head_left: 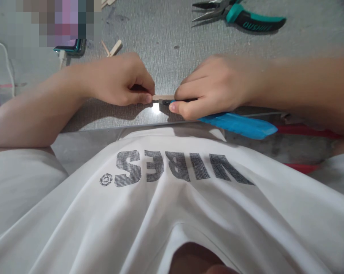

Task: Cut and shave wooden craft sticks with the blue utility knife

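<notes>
My left hand (123,82) is closed, thumb and finger pinching one end of a flat wooden craft stick (164,97) just above the table's near edge. In my closed right hand (214,89) is a utility knife with a blue handle (240,125), which sticks out below the palm toward the right. The knife's dark front end lies along the near side of the stick, between my two thumbs. My right index finger touches the stick's other end. Where the blade meets the wood is too small to make out.
Long-nose pliers (240,17) with teal and black handles lie at the back right of the grey table (160,45). More wooden stick pieces (115,48) lie beyond my left hand. A phone (70,47) with a white cable is at the back left, partly blurred out.
</notes>
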The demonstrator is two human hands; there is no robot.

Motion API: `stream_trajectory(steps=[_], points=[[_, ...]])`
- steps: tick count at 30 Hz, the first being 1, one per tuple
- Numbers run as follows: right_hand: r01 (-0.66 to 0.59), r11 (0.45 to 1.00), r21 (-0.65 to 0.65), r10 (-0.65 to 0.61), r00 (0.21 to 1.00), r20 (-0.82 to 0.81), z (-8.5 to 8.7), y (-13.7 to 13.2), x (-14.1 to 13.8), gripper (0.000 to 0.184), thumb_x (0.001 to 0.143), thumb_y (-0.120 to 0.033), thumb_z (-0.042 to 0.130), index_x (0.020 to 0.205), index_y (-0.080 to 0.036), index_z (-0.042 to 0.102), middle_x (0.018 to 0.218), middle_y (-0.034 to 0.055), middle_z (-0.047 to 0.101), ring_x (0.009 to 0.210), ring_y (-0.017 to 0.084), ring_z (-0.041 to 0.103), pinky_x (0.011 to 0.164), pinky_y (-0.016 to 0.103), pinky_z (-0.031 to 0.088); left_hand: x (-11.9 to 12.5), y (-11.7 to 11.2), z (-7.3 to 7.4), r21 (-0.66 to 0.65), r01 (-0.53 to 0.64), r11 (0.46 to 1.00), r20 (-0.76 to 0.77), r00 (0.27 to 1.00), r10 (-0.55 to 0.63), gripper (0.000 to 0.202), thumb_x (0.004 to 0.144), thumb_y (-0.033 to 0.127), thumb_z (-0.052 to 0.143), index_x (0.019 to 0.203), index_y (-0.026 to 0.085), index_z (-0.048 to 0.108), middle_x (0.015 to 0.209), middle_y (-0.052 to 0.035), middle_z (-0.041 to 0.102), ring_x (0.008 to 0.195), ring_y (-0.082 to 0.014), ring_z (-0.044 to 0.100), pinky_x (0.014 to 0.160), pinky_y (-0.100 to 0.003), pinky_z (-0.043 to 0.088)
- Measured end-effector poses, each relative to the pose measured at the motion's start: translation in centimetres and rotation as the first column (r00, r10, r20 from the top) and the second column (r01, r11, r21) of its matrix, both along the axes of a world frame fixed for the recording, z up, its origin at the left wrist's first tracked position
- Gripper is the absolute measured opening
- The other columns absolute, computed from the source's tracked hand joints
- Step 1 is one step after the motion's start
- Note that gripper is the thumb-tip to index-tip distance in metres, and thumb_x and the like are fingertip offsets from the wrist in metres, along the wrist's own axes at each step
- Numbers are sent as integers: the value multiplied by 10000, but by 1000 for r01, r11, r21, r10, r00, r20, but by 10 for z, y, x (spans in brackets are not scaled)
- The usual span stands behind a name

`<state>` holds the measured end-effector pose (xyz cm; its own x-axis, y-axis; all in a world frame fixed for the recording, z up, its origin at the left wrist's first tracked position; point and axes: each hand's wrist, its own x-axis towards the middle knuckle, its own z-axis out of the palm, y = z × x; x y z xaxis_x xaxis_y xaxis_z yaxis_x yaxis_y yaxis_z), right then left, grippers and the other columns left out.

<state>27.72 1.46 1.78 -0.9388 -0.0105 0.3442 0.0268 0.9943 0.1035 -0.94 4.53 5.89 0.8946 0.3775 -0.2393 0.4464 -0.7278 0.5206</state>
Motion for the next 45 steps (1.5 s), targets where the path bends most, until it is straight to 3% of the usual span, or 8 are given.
stream_trajectory(steps=[11,19,24,28,33,38,42,45], points=[[28,999,37,-27,999,-28,-1,-1,2,634,1281,-364,247,1001,-147,773,851,-54,717,848,9,702,761,69,549,-3,10,-7,-44,48,998,50,998,-46,157,1011,189,747,903,132,847,595,75,636,596,-47,422,637,-270,292],[-13,963,269,31,998,-63,-2,-2,3,483,1259,-223,355,1086,-147,800,747,-36,639,678,42,583,629,159,482,-3,7,-4,-34,51,998,49,998,-49,174,1018,172,737,922,84,852,598,97,622,600,-10,421,661,-242,278],[-3,985,175,14,998,-61,-2,-2,2,585,1277,-276,277,1030,-127,787,739,-69,629,709,-11,597,664,84,451,-4,7,-5,-37,31,999,24,999,-30,164,1017,163,750,939,76,865,612,82,636,613,-22,425,679,-263,284],[19,997,-70,-27,993,-116,-2,0,1,718,1271,-417,213,909,-88,738,774,-51,677,865,12,683,726,79,489,-3,6,-5,-49,-29,998,-3,1000,29,163,1028,170,752,941,85,862,621,75,635,626,-35,442,678,-273,291],[-22,990,-137,10,996,-90,-8,5,4,539,1270,-368,366,1007,-122,767,810,-46,705,886,35,719,807,129,571,1,-4,3,-74,-163,984,-4,987,163,232,1074,127,680,877,74,791,583,112,514,619,-13,413,690,-262,300],[74,953,-295,-91,995,-44,-19,10,12,578,1258,-525,375,1037,-171,775,919,-20,749,990,83,756,854,178,629,1,-4,0,-135,-220,966,49,972,228,273,1064,124,664,795,120,707,541,124,520,569,3,406,617,-207,296],[176,934,-310,-164,984,66,-17,10,13,506,1233,-539,424,1079,-240,803,883,9,750,876,143,742,782,265,657,-5,6,-14,-204,-106,973,180,973,144,229,1025,206,709,797,184,718,536,75,621,513,-44,493,526,-240,335],[128,983,-131,-120,990,69,-12,8,10,468,1249,-456,387,1158,-235,789,860,1,735,796,127,695,758,253,622,-8,9,-19,-194,-80,978,210,970,121,215,1012,246,726,806,187,731,540,73,612,516,-50,487,513,-250,332]])
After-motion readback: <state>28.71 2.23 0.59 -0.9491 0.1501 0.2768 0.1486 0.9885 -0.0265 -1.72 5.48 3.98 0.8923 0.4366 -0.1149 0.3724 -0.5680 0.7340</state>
